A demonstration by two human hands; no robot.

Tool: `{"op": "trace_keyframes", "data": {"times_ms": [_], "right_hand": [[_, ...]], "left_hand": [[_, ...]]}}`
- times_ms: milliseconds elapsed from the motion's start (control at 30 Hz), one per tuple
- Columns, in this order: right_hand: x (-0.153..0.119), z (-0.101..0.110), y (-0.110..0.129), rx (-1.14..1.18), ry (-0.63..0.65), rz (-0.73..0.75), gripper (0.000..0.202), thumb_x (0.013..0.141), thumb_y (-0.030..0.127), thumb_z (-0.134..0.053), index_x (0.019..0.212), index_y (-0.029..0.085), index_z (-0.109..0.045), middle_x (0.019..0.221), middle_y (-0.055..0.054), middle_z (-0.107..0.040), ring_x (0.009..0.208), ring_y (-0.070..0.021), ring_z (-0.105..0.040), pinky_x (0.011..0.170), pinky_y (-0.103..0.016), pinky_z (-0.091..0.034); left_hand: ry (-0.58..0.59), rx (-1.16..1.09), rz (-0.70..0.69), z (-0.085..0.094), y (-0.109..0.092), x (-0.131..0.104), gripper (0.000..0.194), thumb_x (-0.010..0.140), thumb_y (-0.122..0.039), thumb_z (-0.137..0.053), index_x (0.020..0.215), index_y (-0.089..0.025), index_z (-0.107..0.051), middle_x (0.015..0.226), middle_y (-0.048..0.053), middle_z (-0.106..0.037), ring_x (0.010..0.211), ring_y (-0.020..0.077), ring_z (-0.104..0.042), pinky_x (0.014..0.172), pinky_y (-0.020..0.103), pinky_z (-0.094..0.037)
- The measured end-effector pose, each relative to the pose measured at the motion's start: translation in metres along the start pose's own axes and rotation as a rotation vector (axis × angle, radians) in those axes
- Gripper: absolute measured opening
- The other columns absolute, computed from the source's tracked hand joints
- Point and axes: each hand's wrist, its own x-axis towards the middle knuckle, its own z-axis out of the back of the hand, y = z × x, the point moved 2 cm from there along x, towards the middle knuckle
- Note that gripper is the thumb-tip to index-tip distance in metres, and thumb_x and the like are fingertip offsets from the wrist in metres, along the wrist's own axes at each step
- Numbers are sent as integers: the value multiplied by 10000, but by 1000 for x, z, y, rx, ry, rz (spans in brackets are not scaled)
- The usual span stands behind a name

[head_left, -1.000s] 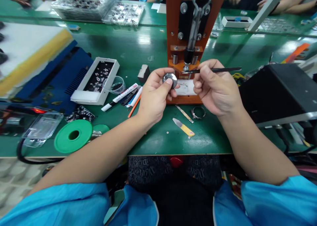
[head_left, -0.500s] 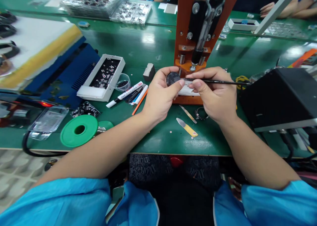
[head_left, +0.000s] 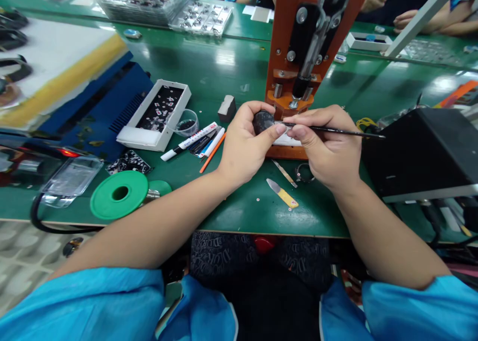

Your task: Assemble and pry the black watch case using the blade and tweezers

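Green bench [head_left: 239,214], orange press [head_left: 295,37] behind | left hand [head_left: 244,147] pinching dark disc [head_left: 262,121] before it | right hand [head_left: 332,149] pinching black tool [head_left: 338,130], tip beside disc — contact unclear | disc best steadied, pressure light

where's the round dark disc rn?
Head view, just above and right of picture centre: the round dark disc is held in the left hand. The thin black tool in the right hand points toward its right edge.
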Motion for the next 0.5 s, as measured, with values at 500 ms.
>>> {"op": "trace_keyframes", "data": {"times_ms": [500], "right_hand": [[-3, 0, 1, 84, 2, -17, 36, 1044, 223, -825, 1068, 246, -814, 1052, -31, -789, 938, -220, -782, 835, -396, -653]], "left_hand": [[-13, 12, -55, 0, -7, -1, 498, 921, -612, -858, 1194, -254, -643, 996, 5, -622, 848, 134, -591, 774, 274, -532]]}}
